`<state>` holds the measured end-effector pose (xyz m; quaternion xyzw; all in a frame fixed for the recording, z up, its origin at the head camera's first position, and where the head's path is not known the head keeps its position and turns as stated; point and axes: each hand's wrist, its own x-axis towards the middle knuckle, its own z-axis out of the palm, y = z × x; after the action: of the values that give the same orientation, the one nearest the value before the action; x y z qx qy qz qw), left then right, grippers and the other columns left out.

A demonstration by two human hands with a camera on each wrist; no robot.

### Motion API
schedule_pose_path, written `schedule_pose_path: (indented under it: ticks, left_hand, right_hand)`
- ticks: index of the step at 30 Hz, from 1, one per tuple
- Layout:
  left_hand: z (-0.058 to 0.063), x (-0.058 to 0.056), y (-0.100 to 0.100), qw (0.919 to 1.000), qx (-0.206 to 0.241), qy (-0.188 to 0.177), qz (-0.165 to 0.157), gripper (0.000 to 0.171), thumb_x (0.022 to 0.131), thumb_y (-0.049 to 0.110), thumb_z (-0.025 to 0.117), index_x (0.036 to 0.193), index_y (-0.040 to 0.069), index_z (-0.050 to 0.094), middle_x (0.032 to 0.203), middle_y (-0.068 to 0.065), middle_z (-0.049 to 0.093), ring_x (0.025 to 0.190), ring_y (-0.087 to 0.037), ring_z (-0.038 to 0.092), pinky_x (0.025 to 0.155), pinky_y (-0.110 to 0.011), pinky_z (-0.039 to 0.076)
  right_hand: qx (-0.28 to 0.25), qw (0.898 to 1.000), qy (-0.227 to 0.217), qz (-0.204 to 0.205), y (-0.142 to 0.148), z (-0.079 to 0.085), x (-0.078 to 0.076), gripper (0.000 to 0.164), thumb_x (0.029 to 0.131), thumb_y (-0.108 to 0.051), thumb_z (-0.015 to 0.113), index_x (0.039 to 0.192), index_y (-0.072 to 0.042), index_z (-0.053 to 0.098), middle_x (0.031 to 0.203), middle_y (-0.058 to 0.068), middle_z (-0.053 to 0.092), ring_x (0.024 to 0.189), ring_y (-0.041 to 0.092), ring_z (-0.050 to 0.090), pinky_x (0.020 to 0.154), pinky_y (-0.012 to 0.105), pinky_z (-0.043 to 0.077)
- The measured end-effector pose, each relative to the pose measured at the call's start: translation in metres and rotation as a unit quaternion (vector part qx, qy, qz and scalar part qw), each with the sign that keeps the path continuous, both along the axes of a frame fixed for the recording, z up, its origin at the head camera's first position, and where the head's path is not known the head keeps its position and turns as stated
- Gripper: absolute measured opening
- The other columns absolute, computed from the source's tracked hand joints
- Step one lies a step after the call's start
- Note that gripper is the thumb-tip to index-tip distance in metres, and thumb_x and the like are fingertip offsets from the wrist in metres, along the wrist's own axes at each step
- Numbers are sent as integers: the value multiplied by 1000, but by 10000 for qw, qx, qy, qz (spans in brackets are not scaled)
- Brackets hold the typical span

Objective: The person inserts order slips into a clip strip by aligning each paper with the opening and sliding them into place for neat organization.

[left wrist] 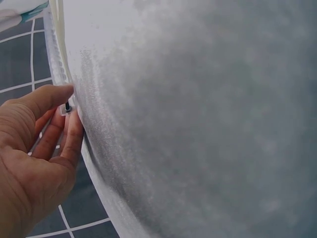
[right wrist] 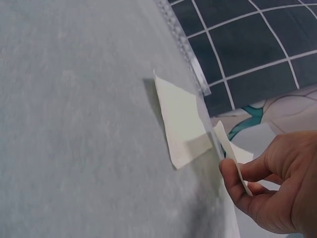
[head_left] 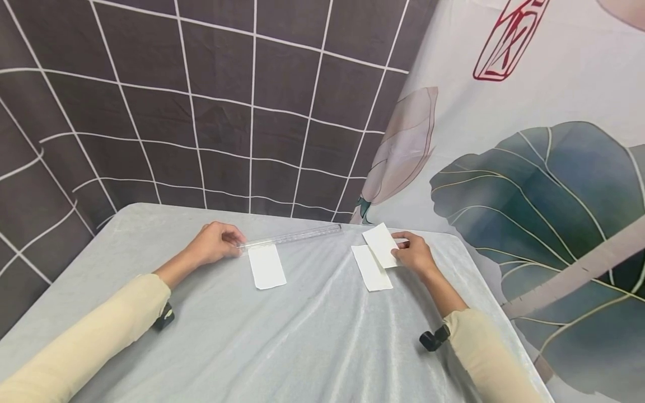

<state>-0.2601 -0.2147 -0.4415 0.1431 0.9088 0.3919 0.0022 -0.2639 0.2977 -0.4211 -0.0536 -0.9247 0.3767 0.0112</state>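
At the far left of the table, my left hand (head_left: pixel 216 243) pinches the near end of a long clear plastic strip (head_left: pixel 297 235). The strip slants to the right, past the far edge of a white paper piece (head_left: pixel 268 268). A row of small bumps or holes runs along the clear strip (right wrist: pixel 181 42) in the right wrist view. My right hand (head_left: pixel 416 254) pinches a second white paper piece (head_left: pixel 381 245) by its right edge, tilted above the table. Partly behind it, a third white paper piece (head_left: pixel 374 275) lies on the cloth.
A pale grey cloth with soft folds covers the table (head_left: pixel 302 347). Behind it hangs a dark curtain (head_left: pixel 216 123) with white grid lines. A pale curtain (head_left: pixel 453 101) with printed leaves hangs along the right side.
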Motion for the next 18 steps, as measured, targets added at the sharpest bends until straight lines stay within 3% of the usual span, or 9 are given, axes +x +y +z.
schedule_pose_path:
  ticks: [18]
  left_hand:
    - [0,-1,-2,10000,-42,-79,36,24,84,3,89,108,1,85,109,-19,86,103,-34,81,90,-43,66]
  right_hand:
    - [-84,9996,-152,212,-30,-2,-8,47,99,0,72,145,5,68,109,22,76,89,20,67,68,21,51]
